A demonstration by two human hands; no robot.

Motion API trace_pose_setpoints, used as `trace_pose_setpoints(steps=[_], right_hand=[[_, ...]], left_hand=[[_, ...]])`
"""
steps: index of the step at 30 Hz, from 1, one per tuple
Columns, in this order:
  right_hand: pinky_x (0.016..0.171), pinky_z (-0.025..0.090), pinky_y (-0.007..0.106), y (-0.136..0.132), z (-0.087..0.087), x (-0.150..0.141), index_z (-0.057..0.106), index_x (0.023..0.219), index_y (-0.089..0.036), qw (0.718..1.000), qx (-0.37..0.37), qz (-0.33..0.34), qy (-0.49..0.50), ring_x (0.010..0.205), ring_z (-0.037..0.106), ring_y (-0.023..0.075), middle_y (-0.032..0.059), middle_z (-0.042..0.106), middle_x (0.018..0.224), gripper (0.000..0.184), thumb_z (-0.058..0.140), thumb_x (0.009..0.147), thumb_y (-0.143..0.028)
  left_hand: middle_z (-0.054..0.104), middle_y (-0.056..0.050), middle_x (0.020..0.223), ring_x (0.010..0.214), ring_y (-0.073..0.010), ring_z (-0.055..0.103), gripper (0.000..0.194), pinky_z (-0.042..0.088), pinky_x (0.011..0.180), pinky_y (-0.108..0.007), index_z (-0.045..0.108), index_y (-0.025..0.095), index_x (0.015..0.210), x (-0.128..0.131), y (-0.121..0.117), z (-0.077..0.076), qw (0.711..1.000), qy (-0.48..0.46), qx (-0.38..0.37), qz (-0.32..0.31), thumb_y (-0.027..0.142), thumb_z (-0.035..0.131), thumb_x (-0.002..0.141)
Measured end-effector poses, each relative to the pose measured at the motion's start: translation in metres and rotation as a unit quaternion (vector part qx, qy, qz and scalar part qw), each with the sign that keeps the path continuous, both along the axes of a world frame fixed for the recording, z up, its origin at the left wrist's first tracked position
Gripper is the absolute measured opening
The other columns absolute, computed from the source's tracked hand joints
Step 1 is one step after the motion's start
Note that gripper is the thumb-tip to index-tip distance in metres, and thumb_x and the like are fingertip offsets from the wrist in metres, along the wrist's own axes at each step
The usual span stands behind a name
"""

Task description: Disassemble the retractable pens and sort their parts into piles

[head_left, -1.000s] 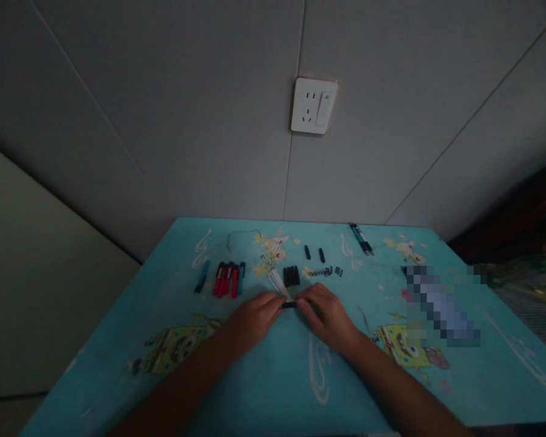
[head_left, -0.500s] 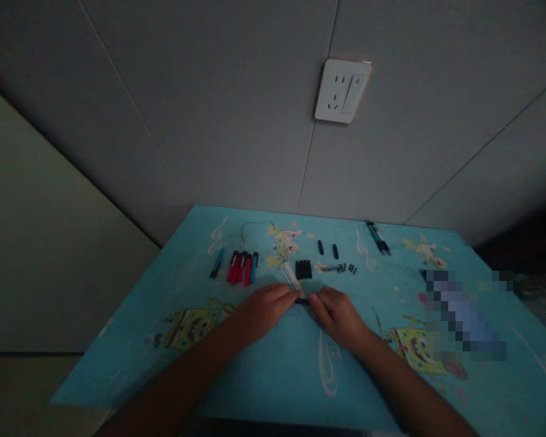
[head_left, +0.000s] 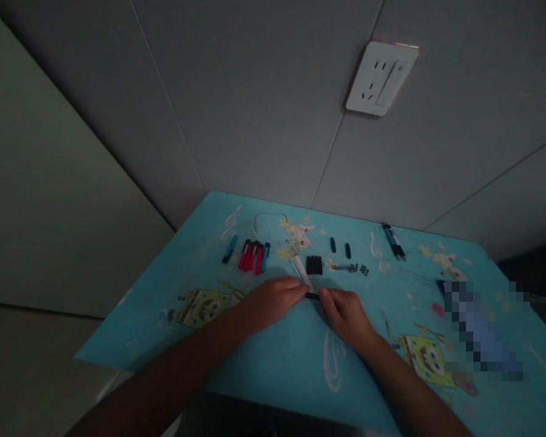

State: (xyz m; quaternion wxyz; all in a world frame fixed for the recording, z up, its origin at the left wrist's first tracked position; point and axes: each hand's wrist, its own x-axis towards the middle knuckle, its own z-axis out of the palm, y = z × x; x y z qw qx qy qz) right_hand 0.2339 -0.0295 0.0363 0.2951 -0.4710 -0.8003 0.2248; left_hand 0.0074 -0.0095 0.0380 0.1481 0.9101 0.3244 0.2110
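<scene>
My left hand [head_left: 279,298] and my right hand [head_left: 346,312] meet over the middle of the table, closed on opposite ends of a short black pen part [head_left: 313,296]. Fingers cover both ends of it. Just beyond my left fingertips lie several thin white pen refills [head_left: 301,267], fanned out. A row of black pen grips [head_left: 314,265] lies beside them. To their right are small springs [head_left: 344,267] and two dark pen pieces [head_left: 333,245]. Left of the refills, red pen barrels [head_left: 251,256] lie side by side with a blue one [head_left: 265,257].
A separate blue pen barrel [head_left: 230,249] lies at the left. Assembled-looking pens [head_left: 394,241] are near the wall. A pixelated bluish object [head_left: 482,331] rests at the right. The cartoon-printed table [head_left: 164,364] meets a grey wall with a socket [head_left: 382,79].
The head view has tilted and shifted, so the table appears rotated and farther right. Both hands still grip the black pen part, with slightly more of it visible between them.
</scene>
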Motion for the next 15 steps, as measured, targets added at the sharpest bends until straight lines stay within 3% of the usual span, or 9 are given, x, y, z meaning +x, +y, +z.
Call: trace_pose_setpoints(steps=[2, 5, 8, 15], right_hand=[[0.054, 0.043, 0.027, 0.000, 0.001, 0.000, 0.056, 0.066, -0.020, 1.000, -0.004, 0.008, -0.001, 0.050, 0.054, 0.0129, -0.0012, 0.055, 0.056, 0.043, 0.039, 0.104, -0.032], [0.066, 0.049, 0.030, 0.002, 0.007, 0.002, 0.066, 0.089, -0.020, 0.999, 0.009, 0.036, 0.006, 0.069, 0.062, 0.0175, 0.0040, 0.066, 0.077, 0.024, 0.051, 0.099, -0.035], [0.076, 0.051, 0.033, 0.002, 0.012, 0.004, 0.067, 0.105, -0.021, 0.998, 0.012, 0.061, 0.012, 0.082, 0.064, 0.0204, 0.0068, 0.068, 0.090, 0.019, 0.055, 0.097, -0.033], [0.062, 0.044, 0.027, 0.002, 0.013, 0.004, 0.064, 0.078, -0.020, 0.998, -0.047, 0.048, -0.002, 0.062, 0.058, 0.0154, 0.0011, 0.063, 0.068, 0.032, 0.046, 0.101, -0.033]], left_hand=[[0.066, -0.005, 0.093, 0.091, -0.0186, 0.064, 0.029, 0.053, 0.084, -0.032, 0.060, 0.018, 0.126, 0.000, 0.001, 0.002, 1.000, 0.003, 0.000, -0.004, 0.021, 0.047, 0.101], [0.066, -0.005, 0.090, 0.088, -0.0185, 0.063, 0.027, 0.053, 0.081, -0.030, 0.063, 0.016, 0.122, -0.002, 0.003, 0.004, 1.000, -0.002, 0.004, 0.003, 0.019, 0.048, 0.100], [0.066, -0.006, 0.091, 0.088, -0.0187, 0.063, 0.026, 0.053, 0.080, -0.030, 0.063, 0.015, 0.121, -0.003, 0.004, 0.002, 1.000, 0.000, 0.018, 0.002, 0.019, 0.048, 0.100], [0.070, -0.007, 0.096, 0.095, -0.0217, 0.064, 0.029, 0.052, 0.087, -0.035, 0.063, 0.016, 0.125, -0.001, 0.004, -0.003, 1.000, -0.025, 0.008, 0.001, 0.024, 0.050, 0.100]])
